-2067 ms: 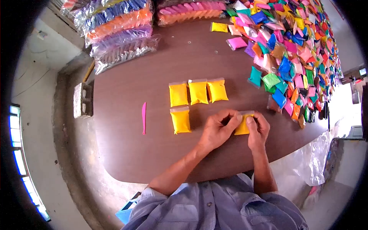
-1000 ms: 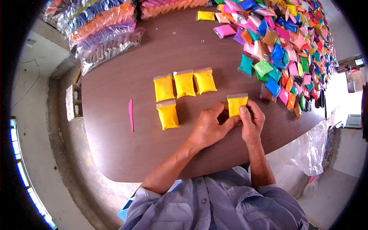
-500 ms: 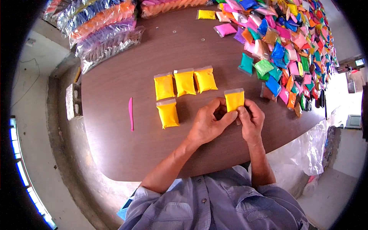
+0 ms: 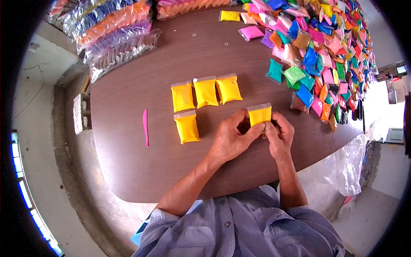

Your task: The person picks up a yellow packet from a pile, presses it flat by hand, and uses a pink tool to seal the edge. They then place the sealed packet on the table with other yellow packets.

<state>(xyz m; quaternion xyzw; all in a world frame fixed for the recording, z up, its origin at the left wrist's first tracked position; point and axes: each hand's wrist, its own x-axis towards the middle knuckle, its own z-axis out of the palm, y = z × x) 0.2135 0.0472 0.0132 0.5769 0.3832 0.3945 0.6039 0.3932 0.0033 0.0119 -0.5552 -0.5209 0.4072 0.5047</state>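
Observation:
Between my two hands a small yellow packet [image 4: 259, 115] in a clear bag stands upright, its flat clear edge at the top. My left hand [image 4: 233, 136] grips it from the left, thumb pressed on its front. My right hand [image 4: 280, 133] pinches it from the right, thumb beside the other thumb. To the left on the table lie several like yellow packets: a row with a left one [image 4: 183, 97], a middle one [image 4: 206, 92] and a right one [image 4: 229, 88], plus one [image 4: 187, 127] below the row. Farther left lies a pink plastic knife [image 4: 146, 127].
A large heap of coloured packets [image 4: 317, 64] covers the right side of the brown table [image 4: 141, 171]. Clear bags of coloured items [image 4: 115, 30] are stacked at the back left. A yellow packet [image 4: 230, 16] and a pink packet [image 4: 251, 33] lie at the heap's left edge.
The held packet has come slightly down and left and tips a little, so less of its front shows. Both thumbs have shifted closer together. The packets on the table stay put.

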